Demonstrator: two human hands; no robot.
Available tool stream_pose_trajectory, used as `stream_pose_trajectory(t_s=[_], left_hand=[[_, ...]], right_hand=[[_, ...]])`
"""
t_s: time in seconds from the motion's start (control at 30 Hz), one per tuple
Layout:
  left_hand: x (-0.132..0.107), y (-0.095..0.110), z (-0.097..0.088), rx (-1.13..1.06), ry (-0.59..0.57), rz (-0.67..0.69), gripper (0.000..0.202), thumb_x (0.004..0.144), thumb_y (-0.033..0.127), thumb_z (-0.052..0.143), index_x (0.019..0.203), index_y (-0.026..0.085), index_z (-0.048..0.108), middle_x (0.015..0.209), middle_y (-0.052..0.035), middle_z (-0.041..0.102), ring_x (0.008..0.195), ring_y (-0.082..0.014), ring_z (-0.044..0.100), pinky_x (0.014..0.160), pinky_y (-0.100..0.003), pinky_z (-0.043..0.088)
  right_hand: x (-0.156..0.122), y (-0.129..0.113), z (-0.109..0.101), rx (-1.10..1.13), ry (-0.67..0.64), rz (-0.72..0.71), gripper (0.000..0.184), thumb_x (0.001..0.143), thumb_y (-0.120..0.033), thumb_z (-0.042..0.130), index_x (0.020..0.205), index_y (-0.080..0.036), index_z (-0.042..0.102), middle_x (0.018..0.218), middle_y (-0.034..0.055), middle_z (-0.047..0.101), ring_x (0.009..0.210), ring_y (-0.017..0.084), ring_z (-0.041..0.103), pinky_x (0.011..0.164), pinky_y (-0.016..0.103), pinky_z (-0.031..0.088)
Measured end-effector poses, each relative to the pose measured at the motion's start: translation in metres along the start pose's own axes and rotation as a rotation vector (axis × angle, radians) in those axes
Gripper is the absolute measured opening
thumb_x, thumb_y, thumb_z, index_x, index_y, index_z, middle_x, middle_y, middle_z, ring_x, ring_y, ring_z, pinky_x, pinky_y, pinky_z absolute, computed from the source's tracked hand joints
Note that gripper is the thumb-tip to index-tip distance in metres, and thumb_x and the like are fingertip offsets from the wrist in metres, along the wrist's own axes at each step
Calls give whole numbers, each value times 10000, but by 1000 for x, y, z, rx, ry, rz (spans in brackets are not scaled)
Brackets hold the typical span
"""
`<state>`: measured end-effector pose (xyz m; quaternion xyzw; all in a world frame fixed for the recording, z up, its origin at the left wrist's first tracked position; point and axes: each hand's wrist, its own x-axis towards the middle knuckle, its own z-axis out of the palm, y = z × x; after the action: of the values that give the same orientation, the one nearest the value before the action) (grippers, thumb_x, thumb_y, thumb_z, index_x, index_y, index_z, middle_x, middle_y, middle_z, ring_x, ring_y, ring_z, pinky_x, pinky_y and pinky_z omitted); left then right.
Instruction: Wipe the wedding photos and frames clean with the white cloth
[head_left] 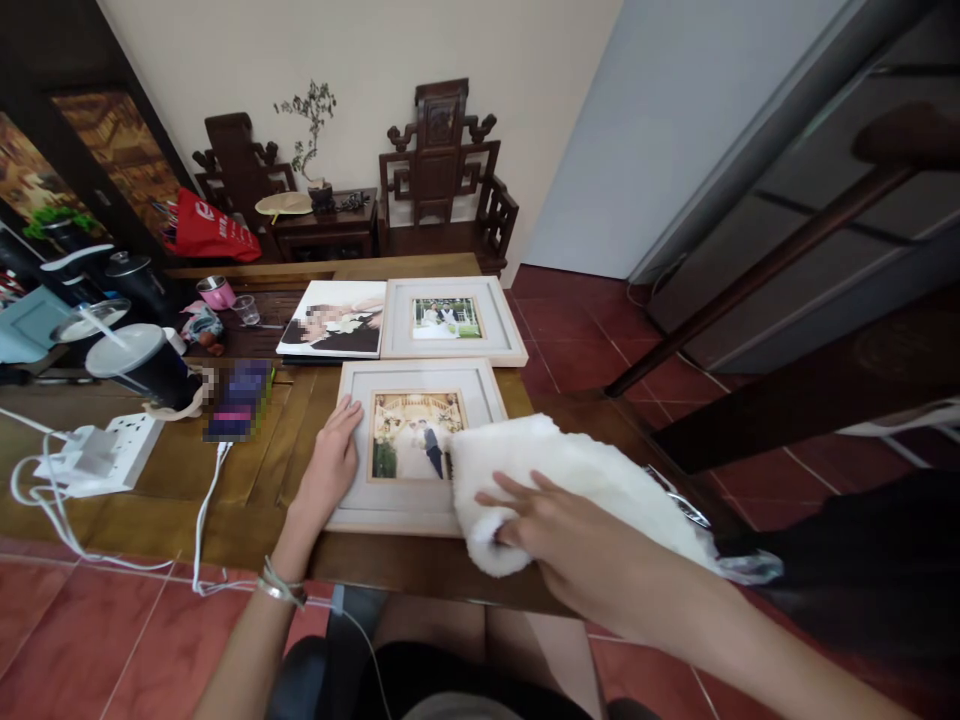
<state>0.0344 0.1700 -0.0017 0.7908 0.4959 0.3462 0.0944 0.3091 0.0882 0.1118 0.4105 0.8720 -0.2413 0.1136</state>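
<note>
A light wooden picture frame (420, 510) with a wedding photo behind a pale mat lies flat on the table in front of me. My left hand (336, 455) grips its left edge, fingers curled over the rim. Bunched in my right hand (536, 520) is a white fluffy cloth (585, 465); it covers the frame's lower right corner and trails to the right. Its fingers press into the plush, and the thumb is partly hidden. Beyond lie a second pale picture frame (506, 320) and a photo album or panel with a couple's picture (337, 320).
On the wooden table (255, 490), a white power strip (124, 455) with cables, a phone (238, 400) on a charging cord and a lidded cup with straw (139, 365) stand left. Carved chairs (442, 150) are behind. A dark wooden chair (787, 400) stands right.
</note>
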Motion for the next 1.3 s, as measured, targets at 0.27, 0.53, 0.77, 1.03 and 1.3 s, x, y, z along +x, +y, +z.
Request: stream_pose_trajectory(t_s=[0.27,0.53,0.77,1.03,1.3], left_hand=[[15,-6,-3,-24,-10,27,430,851,27,374,1207,78,612,1290,-173,602,1311,-254,468,1102,-487,384],[19,-5,-8,7,-54,29,436,852,31,375,1219,80,604,1303,-172,591,1314,-255,465,1104,-494,376],[14,-7,-9,-54,-90,19,441,870,53,396,1264,132,577,1337,-144,570,1347,-243,421,1120,-501,345],[11,-8,-6,-42,-93,-13,431,883,60,382,1263,127,573,1353,-151,555,1358,-244,402,1124,-507,336],[10,-11,-8,-64,-99,9,434,889,76,388,1275,165,565,1360,-122,555,1363,-238,394,1127,-512,329]], right_hand=[[31,-14,17,23,143,-201,516,633,27,469,1068,-155,679,1451,136,439,1386,355,276,1093,596,251],[51,-15,20,53,219,-311,500,656,29,452,1082,-142,650,1477,122,402,1419,313,188,1127,583,172],[10,14,47,56,243,-141,508,650,33,399,1008,-174,695,1494,85,376,1428,288,158,1138,602,149],[41,-17,39,67,241,-239,453,665,10,463,1005,-160,708,1501,92,370,1426,347,125,1132,635,102],[45,-28,47,28,256,-196,394,717,-21,495,1025,-153,702,1501,112,360,1411,362,177,1139,609,150]])
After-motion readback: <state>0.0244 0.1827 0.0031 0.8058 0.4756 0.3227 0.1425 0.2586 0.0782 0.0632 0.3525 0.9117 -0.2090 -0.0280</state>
